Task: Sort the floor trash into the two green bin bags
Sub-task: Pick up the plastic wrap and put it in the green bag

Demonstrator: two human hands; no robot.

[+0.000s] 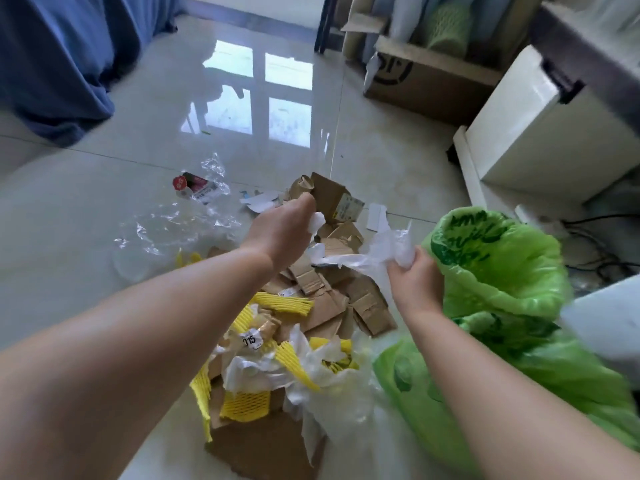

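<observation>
A pile of floor trash lies in front of me: torn cardboard pieces [346, 299], yellow foam netting [284, 304], and white plastic film [322, 379]. My left hand [282, 230] hovers over the cardboard and pinches a small white crumpled scrap [317, 221]. My right hand [414, 277] grips a bunched sheet of white plastic [381, 251] beside the mouth of an open green bin bag [498, 258]. A second green bag [519, 382] lies flatter below it, under my right forearm.
Clear plastic wrap [166, 230] and a red-labelled packet [194, 185] lie on the glossy tile floor to the left. A white cabinet [540, 133] stands at right, a cardboard box [426, 77] behind it, and blue curtains [62, 64] at far left. Cables [595, 251] run past the bag.
</observation>
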